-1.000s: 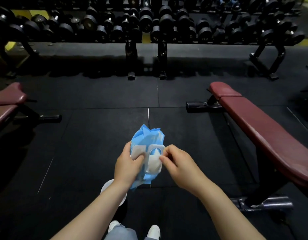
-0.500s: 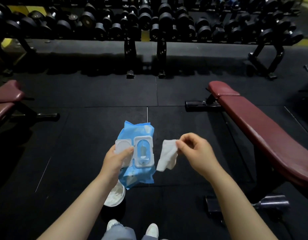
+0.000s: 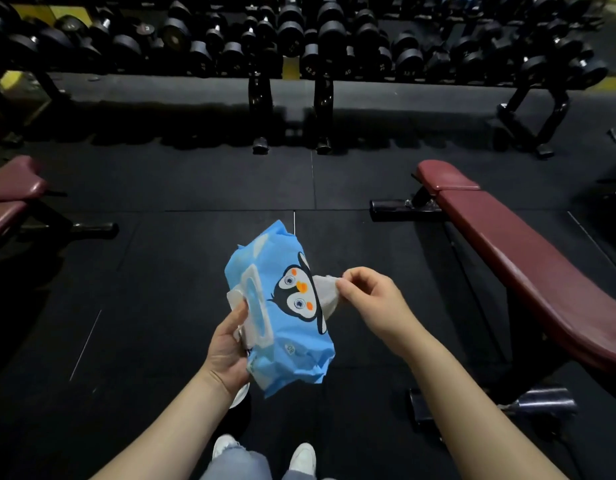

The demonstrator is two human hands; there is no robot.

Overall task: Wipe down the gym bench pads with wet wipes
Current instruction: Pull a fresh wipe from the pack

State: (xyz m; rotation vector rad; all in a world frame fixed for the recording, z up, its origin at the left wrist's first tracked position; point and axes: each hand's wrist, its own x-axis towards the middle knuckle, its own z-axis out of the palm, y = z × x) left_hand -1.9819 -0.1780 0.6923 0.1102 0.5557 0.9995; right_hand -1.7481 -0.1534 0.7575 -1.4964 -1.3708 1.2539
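Blue wipes pack (image 3: 285,306), lid ajar, gripped by left hand (image 3: 228,348). White wipe (image 3: 325,294) pinched in right hand (image 3: 372,299). Maroon bench pad (image 3: 528,258) right; bare floor (image 3: 161,271) left.

wipes pack (image 3: 285,306) turned sideways (penguin showing), wipe (image 3: 325,296) pulled behind it

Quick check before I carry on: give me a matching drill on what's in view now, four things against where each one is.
Things:
1. wipe pack
2. wet wipe
3. maroon bench pad
4. dumbbell rack

Places:
A. along the far side
B. pinched in the right hand
C. on the right, beside the person
D. held in the left hand

Pairs: 1-D, 2-B, 3-C, 4-A
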